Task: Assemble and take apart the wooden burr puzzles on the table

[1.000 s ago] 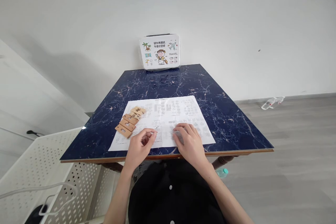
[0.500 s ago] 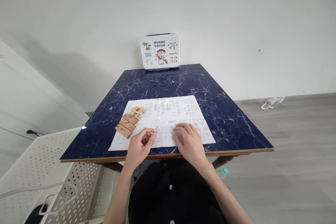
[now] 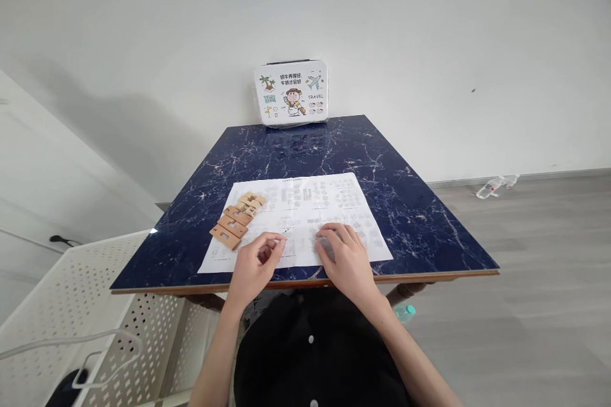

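A printed sheet of paper [image 3: 300, 213] with rows of small drawings lies near the table's front edge. Several notched wooden pieces [image 3: 225, 236] with printed marks sit in a slanting row on its left side. Just right of that row, my left hand [image 3: 258, 267] rests at the sheet's lower edge, loosely curled, thumb and forefinger slightly apart and nothing visible between them. My right hand [image 3: 346, 261] lies palm down on the lower right part of the sheet, its fingers loosely bent and holding nothing. A small dark mark shows on the paper between the hands.
The table [image 3: 405, 216] has a dark blue marbled top. A white case [image 3: 293, 94] with cartoon prints stands at its back against the wall. White perforated shelving [image 3: 95, 280] with a cable is at left. A bottle [image 3: 405, 311] and clear plastic [image 3: 496, 186] are on the floor.
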`<state>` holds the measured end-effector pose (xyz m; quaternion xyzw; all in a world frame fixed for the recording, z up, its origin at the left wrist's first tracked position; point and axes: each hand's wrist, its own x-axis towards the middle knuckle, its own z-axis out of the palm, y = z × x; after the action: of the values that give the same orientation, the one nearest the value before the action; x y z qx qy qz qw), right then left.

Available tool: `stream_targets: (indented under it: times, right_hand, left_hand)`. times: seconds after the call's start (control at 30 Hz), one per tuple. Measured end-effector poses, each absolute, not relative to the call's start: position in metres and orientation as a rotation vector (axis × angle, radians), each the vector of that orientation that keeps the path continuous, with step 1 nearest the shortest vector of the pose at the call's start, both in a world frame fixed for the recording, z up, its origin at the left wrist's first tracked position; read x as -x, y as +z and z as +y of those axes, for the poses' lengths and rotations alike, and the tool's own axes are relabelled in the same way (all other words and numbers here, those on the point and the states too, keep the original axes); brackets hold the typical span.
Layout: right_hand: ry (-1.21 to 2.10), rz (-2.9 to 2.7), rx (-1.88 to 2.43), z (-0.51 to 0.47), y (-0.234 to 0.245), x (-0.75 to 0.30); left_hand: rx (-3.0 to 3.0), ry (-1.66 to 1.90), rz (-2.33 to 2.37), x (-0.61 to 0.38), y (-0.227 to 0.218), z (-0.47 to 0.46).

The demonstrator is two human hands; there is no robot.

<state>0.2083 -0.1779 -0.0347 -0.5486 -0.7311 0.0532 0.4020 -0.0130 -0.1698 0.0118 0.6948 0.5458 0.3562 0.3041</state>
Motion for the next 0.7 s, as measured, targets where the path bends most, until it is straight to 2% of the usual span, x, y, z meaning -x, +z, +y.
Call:
stream_targets:
  times: [0.7]
  right_hand:
    - [0.124, -1.841, 1.359, -0.1781, -0.0360, -0.2092]
  left_hand:
    - [-1.875, 0.960, 1.480, 0.0114, 0.0091, -0.1688]
